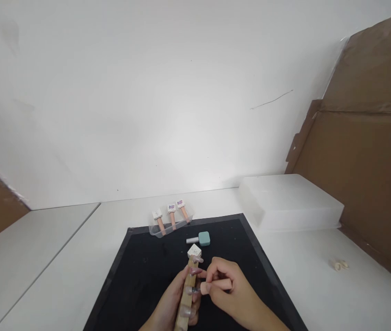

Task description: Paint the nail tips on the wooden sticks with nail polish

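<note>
My left hand [169,296] is closed around a narrow wooden strip [185,299]. Several false nails [186,312] are fixed along the strip, some pale and one pinkish. In my right hand [233,294] is a pink nail polish brush [226,284], pinched by its handle and pointing left. Its dark tip is at one of the middle nails; whether it touches is too small to tell. Just beyond the strip's far end stands a white square polish bottle [194,250]. Behind that lies a teal bottle [204,238] with a pale cap.
A clear tray [154,232] at the back left of the black mat [140,271] holds three white bottles with pink caps. A translucent plastic box [292,202] stands at the back right. Small beige rings [339,265] lie on the white table. Brown cardboard [364,184] borders the right side.
</note>
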Tool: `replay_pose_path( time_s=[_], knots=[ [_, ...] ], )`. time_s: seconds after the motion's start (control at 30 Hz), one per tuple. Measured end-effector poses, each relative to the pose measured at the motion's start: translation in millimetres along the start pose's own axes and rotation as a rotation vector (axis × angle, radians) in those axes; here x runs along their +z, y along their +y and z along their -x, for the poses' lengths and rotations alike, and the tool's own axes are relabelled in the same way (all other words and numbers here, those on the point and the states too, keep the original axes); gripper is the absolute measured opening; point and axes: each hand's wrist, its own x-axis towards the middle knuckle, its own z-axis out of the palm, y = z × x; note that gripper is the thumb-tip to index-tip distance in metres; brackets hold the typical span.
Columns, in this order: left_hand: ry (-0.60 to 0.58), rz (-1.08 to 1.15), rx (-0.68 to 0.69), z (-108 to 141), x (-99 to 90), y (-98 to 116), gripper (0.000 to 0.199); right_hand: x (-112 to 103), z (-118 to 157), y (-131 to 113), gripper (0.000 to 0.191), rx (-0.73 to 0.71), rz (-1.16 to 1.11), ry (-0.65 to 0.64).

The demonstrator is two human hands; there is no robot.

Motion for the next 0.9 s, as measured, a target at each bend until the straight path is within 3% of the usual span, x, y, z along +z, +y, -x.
replay_pose_path(
  time_s=[0.53,0.9],
  knots=[
    [-0.059,-0.01,0.015,-0.7,-4.7,1.1,0.045,-2.9,0.0,0.1,0.015,-0.039,0.038,0.017],
    [-0.018,0.009,0.027,-3.6,-7.6,-2.9,0.046,-2.6,0.1,-4.4,0.015,-0.04,0.028,0.047]
  ],
)
